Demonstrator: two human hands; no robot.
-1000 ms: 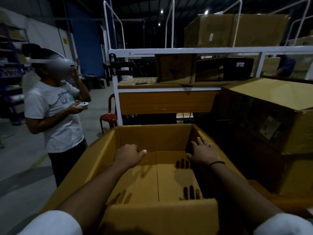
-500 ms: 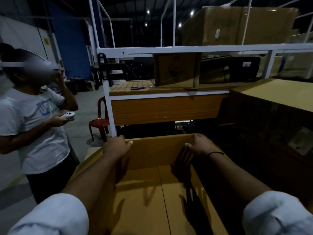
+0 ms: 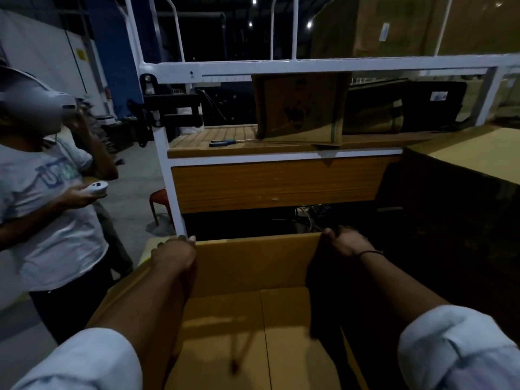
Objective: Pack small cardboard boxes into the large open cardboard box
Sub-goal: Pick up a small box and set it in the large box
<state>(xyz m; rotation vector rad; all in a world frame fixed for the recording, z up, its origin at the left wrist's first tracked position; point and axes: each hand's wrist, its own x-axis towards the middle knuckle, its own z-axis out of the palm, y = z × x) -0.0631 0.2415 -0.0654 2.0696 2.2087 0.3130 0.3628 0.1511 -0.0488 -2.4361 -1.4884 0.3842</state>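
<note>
— Cardboard under both grips: left hand point(image 3: 174, 253) curled over the far-left corner of the large open cardboard box point(image 3: 253, 266), right hand point(image 3: 344, 243) pinching the far-right corner of the same rim.

— Holding anything else?

— Nothing else. Just bare floor panels down between the forearms; no small boxes visible inside yet.

— Looks like squaring it up, then. Keep both grips level, pull evenly, avoid creasing that far wall.

— And mind the bystander point(image 3: 47, 192) just left of the left hand.

— Afterwards, probably reach beyond the hands towards the carton on the shelf point(image 3: 301, 111).
</note>
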